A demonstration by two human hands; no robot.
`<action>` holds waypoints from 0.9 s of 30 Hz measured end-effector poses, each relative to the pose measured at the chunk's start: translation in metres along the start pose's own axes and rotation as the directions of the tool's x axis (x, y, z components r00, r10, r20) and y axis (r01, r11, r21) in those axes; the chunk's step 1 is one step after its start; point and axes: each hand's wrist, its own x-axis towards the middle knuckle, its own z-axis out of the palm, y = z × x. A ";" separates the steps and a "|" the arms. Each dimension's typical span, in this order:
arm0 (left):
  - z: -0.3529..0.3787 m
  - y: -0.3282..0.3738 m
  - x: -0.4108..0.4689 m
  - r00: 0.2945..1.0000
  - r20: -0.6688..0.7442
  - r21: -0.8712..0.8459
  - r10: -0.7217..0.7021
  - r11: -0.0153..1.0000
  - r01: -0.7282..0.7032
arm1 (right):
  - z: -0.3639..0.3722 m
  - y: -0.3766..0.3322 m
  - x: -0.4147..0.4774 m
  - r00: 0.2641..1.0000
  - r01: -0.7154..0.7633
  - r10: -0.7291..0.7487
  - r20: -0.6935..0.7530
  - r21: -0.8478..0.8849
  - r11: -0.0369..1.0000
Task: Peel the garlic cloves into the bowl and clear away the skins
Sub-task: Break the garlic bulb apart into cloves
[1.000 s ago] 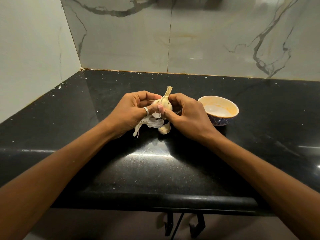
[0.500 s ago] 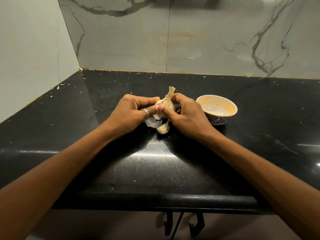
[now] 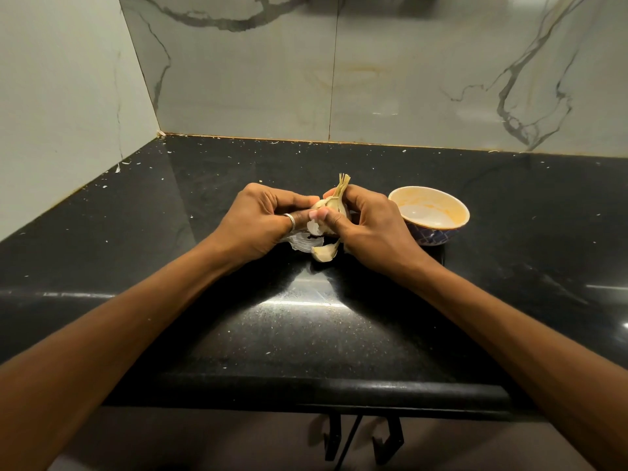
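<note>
A garlic bulb (image 3: 334, 207) with its dry stem pointing up is held low over the black counter (image 3: 306, 328). My left hand (image 3: 263, 224) grips it from the left, and my right hand (image 3: 368, 227) grips it from the right, both thumbs pressed on its near side. Below the hands a loose clove (image 3: 324, 252) lies on the counter, next to a pale sheet of papery skin (image 3: 300, 242). A small bowl (image 3: 458, 212) with an orange rim and blue patterned outside stands just right of my right hand; I see nothing in it.
Marble walls close the counter at the back and left, meeting in a corner (image 3: 159, 132). Small white flecks are scattered over the counter's far part. The counter's rounded front edge (image 3: 306, 390) runs below my forearms, with black metal hooks (image 3: 360, 440) under it.
Both hands and the bulb have sunk slightly towards the counter and closed tighter together. The hanging skin that trailed from my left hand now lies on the counter beside the clove.
</note>
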 end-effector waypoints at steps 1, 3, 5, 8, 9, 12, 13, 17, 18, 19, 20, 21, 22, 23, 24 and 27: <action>0.000 0.000 0.000 1.000 0.001 0.002 -0.005 1.000 0.005 | 0.000 0.000 0.000 1.000 -0.001 0.001 0.003 0.002 1.000; 0.000 0.001 0.000 1.000 0.002 -0.022 -0.020 1.000 0.020 | 0.000 0.000 0.000 1.000 -0.003 0.003 0.007 0.006 1.000; 0.000 0.001 0.000 0.999 0.007 -0.050 -0.032 0.998 0.032 | 0.000 0.000 -0.001 1.000 0.003 -0.003 0.005 0.007 1.000; 0.000 0.003 -0.001 0.999 0.022 -0.068 -0.041 0.997 0.042 | 0.000 0.000 -0.001 1.000 0.002 -0.002 0.006 0.010 1.000; 0.000 0.003 -0.001 0.999 0.024 -0.074 -0.046 0.996 0.047 | 0.000 0.000 -0.001 1.000 0.001 -0.001 0.009 0.010 1.000; -0.001 0.003 0.000 0.998 0.023 -0.086 -0.063 0.994 0.065 | -0.001 0.000 -0.001 1.000 0.001 -0.001 0.013 0.013 1.000; -0.001 0.003 0.000 0.997 0.019 -0.085 -0.069 0.994 0.070 | 0.000 0.000 -0.001 1.000 0.001 -0.001 0.014 0.016 1.000; 0.000 0.001 0.001 0.996 -0.002 -0.095 -0.090 0.992 0.089 | 0.000 0.000 -0.001 1.000 -0.006 0.006 0.011 0.025 1.000; 0.000 0.002 0.001 0.995 -0.012 -0.102 -0.094 0.990 0.093 | 0.000 0.001 -0.001 1.000 -0.010 0.010 0.012 0.027 1.000; 0.000 0.002 0.001 0.995 -0.036 -0.113 -0.096 0.989 0.091 | 0.000 0.000 -0.001 1.000 -0.013 0.013 0.013 0.033 0.999; -0.001 0.002 0.001 0.993 -0.074 -0.125 -0.095 0.989 0.085 | 0.000 0.000 -0.001 1.000 -0.016 0.016 0.015 0.048 0.999; -0.002 0.002 0.001 0.989 -0.114 -0.133 -0.090 0.988 0.074 | 0.001 -0.001 -0.002 1.000 -0.017 0.016 0.019 0.065 0.998; -0.002 0.002 0.001 0.987 -0.139 -0.134 -0.084 0.989 0.065 | 0.002 -0.002 -0.003 1.000 -0.013 0.011 0.024 0.074 0.997; -0.002 0.003 0.001 0.987 -0.144 -0.129 -0.078 0.990 0.060 | 0.003 -0.003 -0.003 1.000 -0.004 0.003 0.026 0.072 0.997; -0.001 0.003 0.001 0.988 -0.138 -0.117 -0.072 0.992 0.056 | 0.004 -0.003 -0.003 1.000 0.001 -0.003 0.025 0.068 0.998; 0.001 0.003 0.001 0.988 -0.141 -0.080 -0.062 0.995 0.051 | 0.006 -0.002 -0.002 1.000 -0.010 0.009 0.019 0.061 0.998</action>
